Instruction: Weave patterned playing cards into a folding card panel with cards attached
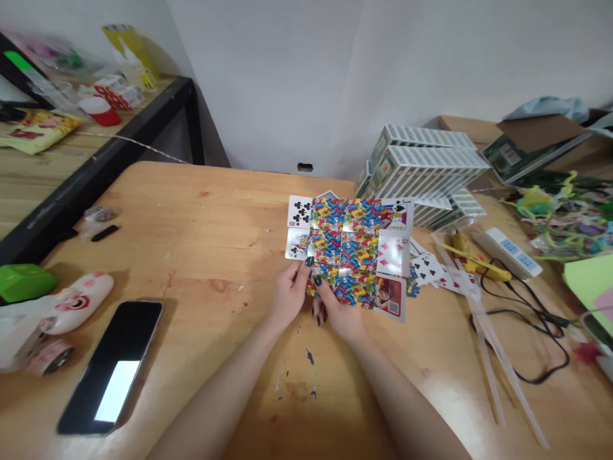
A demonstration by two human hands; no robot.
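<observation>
A panel of joined playing cards [359, 252] is held up over the table. Its middle shows bright multicoloured card backs, while card faces show along the left and right edges. My left hand [291, 287] pinches the panel's lower left corner, thumb on the front. Close beside it, my right hand [338, 310] grips the lower edge, its thumb over the front and its other fingers partly hidden beneath. More loose cards [426, 268] lie on the table behind the panel's right side, partly covered by it.
Striped boxes [426, 169] are stacked at the back right. A power strip [508, 251], a yellow glue gun [474, 259], black cables and clear sticks [498, 364] lie right. On the left are a phone [112, 367] and a white plush-like item [79, 301].
</observation>
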